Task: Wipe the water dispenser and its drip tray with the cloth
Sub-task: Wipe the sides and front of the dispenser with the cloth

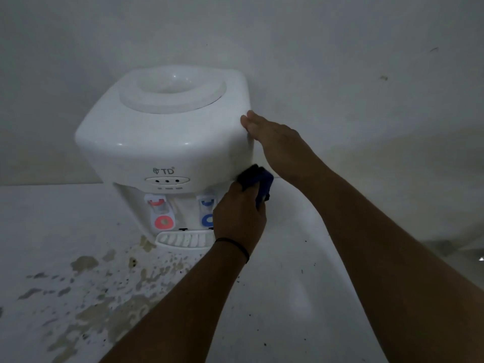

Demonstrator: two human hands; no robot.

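Dim room here, a plain pale wall point(340, 48) behind and a white table point(301, 297) below, its near left part blotched with brownish stains point(86, 297) and dark specks. On the table, up against the wall, stands the white water dispenser point(162, 137), a round socket on top, three small lights on the front, a red tap point(159, 205) at left and a blue tap point(208, 208) at right. Just below the taps sits the slotted drip tray point(183, 239), partly hidden by the left wrist.

Now the hands. The left hand point(238, 218), a dark band at its wrist, has its grip curled tight round a dark blue cloth point(259, 184) and presses it against the dispenser's lower right front corner, just beside the blue tap. The right hand point(272, 137) lies flat against the dispenser's right side near the top edge, fingers point(248, 121) straight and together, grip slack, holding nothing, only touching the casing. Both forearms reach in from the lower right.
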